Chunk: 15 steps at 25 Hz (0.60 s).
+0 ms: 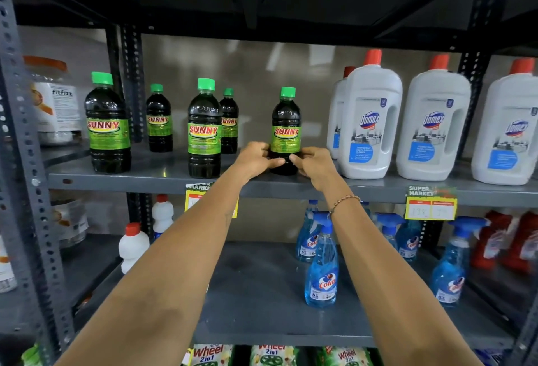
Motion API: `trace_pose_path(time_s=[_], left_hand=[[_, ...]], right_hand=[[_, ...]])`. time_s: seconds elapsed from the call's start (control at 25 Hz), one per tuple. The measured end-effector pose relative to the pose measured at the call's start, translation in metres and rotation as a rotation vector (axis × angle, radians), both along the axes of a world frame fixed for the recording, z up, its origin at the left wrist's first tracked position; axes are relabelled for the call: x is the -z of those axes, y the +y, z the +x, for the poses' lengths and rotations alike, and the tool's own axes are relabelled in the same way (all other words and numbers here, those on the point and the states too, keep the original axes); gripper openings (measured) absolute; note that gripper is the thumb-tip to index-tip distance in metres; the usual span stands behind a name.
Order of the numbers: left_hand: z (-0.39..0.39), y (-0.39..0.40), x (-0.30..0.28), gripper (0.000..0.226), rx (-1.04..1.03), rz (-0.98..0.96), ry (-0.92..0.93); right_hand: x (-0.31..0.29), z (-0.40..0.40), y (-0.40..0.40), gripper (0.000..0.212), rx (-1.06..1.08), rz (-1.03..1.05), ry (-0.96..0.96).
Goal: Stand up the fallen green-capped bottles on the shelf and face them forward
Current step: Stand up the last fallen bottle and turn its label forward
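Several dark green-capped Sunny bottles stand upright on the grey shelf [145, 181], labels facing me. The rightmost bottle [286, 124] stands near the shelf's front edge, and both hands grip its lower part. My left hand [256, 159] wraps it from the left and my right hand [313, 165] from the right. Two bigger bottles stand at the front, one at the far left [107, 127] and one in the middle [204, 133]. Two smaller bottles sit further back, one behind the left gap [159, 121] and one partly hidden behind the middle bottle [230, 121].
White Domex jugs [369, 121] with red caps stand close to the right of the held bottle. A fitfizz jar [55, 101] sits at the far left. Blue Colin spray bottles [321, 266] and small white bottles [133, 246] fill the shelf below. A perforated steel post [26, 162] runs down the left.
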<state>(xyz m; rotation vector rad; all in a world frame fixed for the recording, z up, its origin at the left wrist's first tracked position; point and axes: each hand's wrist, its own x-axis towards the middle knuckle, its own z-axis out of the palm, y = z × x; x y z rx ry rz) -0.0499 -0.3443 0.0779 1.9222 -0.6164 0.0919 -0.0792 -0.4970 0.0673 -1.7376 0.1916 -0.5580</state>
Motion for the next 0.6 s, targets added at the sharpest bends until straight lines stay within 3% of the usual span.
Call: trace_pose_path(time_s=[0.6], left_hand=[[-0.026, 0.02, 0.006, 0.053, -0.014, -0.062, -0.12]], right_hand=[[-0.001, -0.045, 0.01, 0.039, -0.09, 0.025, -0.046]])
